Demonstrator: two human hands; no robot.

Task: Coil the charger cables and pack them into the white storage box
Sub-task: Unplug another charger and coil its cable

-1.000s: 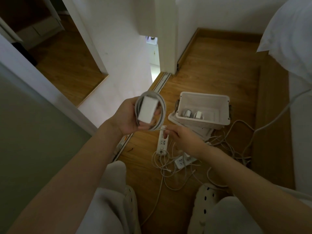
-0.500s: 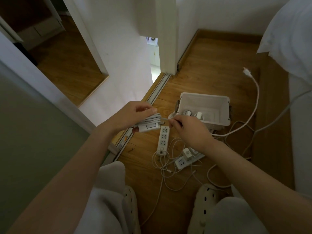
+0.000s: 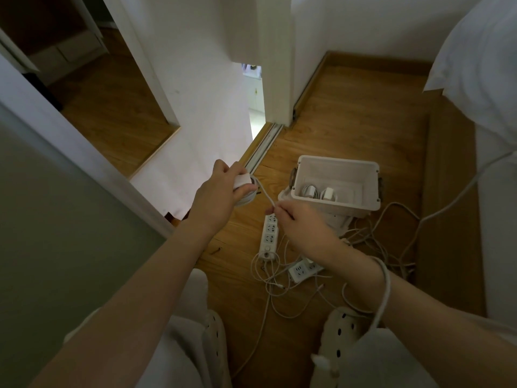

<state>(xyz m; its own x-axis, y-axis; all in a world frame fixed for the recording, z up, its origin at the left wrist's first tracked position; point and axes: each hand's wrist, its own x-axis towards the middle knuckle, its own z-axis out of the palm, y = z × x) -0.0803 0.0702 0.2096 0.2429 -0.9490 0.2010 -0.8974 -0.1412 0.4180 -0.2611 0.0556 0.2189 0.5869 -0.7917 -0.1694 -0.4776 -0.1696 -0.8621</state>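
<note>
Charger cable, thin and white, sat wound in a loose coil (image 3: pixel 246 198) against a white, square plastic charger brick (image 3: pixel 242 179). The left hand (image 3: pixel 221 191) gripped both, its fingers curled over the brick. From that coil a short free strand (image 3: pixel 265 196) ran down and rightward, nearly straight, to the right hand (image 3: pixel 305 228), which pinched it between thumb and fingertip. A thicker white cord (image 3: pixel 387 281) lay looped over the right forearm. Same cable or not, I could not tell.

Now the line that mattered: the white rectangular plastic storage box (image 3: pixel 338 159) stood open-topped just right of the pinch and a little beyond it, with its long axis crosswise. So the right hand was the nearer one, while the bundle sat in the left. Two coiled white chargers (image 3: pixel 309 191) lay inside, toward its left end.

Below the grip a long white power strip (image 3: pixel 269 233) lay on the brown wooden plank floor (image 3: pixel 349 121), with a tangle of loose white cables (image 3: pixel 391 219) to its right. Beyond ran a pale sliding-door track (image 3: pixel 264 141) and a white wall (image 3: pixel 212 93).
</note>
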